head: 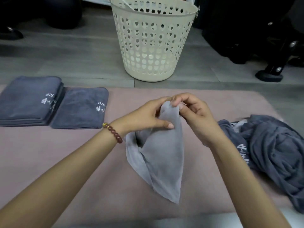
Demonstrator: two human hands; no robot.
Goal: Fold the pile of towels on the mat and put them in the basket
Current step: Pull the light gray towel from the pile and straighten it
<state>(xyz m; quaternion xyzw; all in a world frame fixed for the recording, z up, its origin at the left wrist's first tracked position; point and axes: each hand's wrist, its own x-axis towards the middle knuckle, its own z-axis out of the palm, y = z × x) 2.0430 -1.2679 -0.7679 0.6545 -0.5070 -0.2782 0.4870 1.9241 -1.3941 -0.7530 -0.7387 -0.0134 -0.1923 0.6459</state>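
A light grey towel (162,155) hangs bunched above the pink mat (65,162), its lower tip near the mat. My left hand (144,116) and my right hand (195,112) both pinch its top edge, fingertips close together. A heap of unfolded dark grey towels (271,150) lies at the mat's right side. Two stacks of folded dark grey towels sit at the mat's far left: a thicker one (28,101) and a single one (80,108) beside it. The cream basket (151,51) with heart-shaped holes stands on the floor beyond the mat; its inside is hidden.
Grey plank floor (74,60) lies between mat and basket. Black furniture with wheels and feet (269,73) stands at the back right. Dark objects (41,12) sit at the back left. A beaded bracelet (113,132) is on my left wrist.
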